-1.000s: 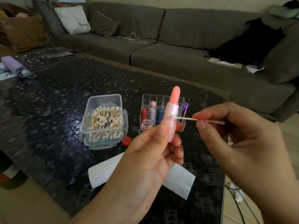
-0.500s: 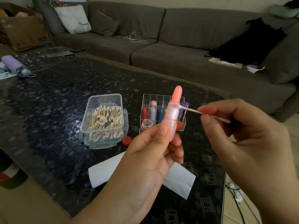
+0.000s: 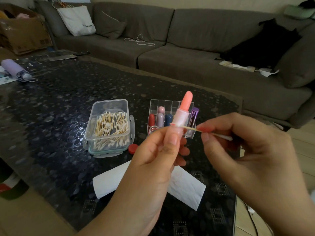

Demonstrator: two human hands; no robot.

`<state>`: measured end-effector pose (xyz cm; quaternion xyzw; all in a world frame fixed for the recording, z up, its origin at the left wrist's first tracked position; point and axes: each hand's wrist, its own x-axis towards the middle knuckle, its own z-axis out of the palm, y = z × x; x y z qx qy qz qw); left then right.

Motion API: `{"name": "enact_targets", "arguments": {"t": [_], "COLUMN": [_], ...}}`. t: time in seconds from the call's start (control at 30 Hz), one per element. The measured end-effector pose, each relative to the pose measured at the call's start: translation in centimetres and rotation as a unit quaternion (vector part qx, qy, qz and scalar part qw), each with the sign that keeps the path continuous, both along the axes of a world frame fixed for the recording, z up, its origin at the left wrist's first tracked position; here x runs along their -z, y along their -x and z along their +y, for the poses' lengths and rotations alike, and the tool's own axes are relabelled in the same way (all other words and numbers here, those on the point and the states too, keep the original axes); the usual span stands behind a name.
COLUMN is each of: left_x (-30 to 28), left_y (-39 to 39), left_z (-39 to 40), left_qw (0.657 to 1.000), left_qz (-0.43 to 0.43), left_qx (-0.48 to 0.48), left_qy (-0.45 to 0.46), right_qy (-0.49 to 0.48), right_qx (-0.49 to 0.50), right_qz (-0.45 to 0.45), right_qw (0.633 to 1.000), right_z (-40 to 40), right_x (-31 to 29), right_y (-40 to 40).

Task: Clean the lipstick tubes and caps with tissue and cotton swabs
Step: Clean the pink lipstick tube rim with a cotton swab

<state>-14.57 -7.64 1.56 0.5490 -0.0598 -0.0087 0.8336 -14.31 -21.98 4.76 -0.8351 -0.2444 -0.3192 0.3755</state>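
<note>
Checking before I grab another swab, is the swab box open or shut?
Open. The swab box has no lid on, and the swabs lie bare inside.

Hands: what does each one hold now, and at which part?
Left hand grips the pink lipstick tube by its lower base. Right hand pinches the cotton swab along its stick, near the outer cotton tip.

- Home living room — big grey sectional sofa wraps the far side
- Tote bag and cushion on it, cardboard box beside
- Low dark glass worktop in front — coffee-table type
</note>
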Motion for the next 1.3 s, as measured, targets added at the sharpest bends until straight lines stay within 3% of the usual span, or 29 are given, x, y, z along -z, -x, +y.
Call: {"name": "enact_targets", "arguments": {"t": [0.6,1.3], "left_x": [-0.6,-1.2], "left_y": [-0.2,0.0], "left_z": [-0.1,-0.5], "left_qw": [0.990,0.979], "left_qz": [0.050,0.086], "left_qx": [0.015,-0.010], "left_qy": [0.130,0.184], "right_qy": [-0.034,-0.038], "right_qx": [-0.017,-0.028], "right_qz": [0.006,0.017], "right_qw": [0.999,0.999], "right_z": [-0.5,-0.5], "right_x": [-0.1,-0.1], "right_y": [0.0,-0.1]}}
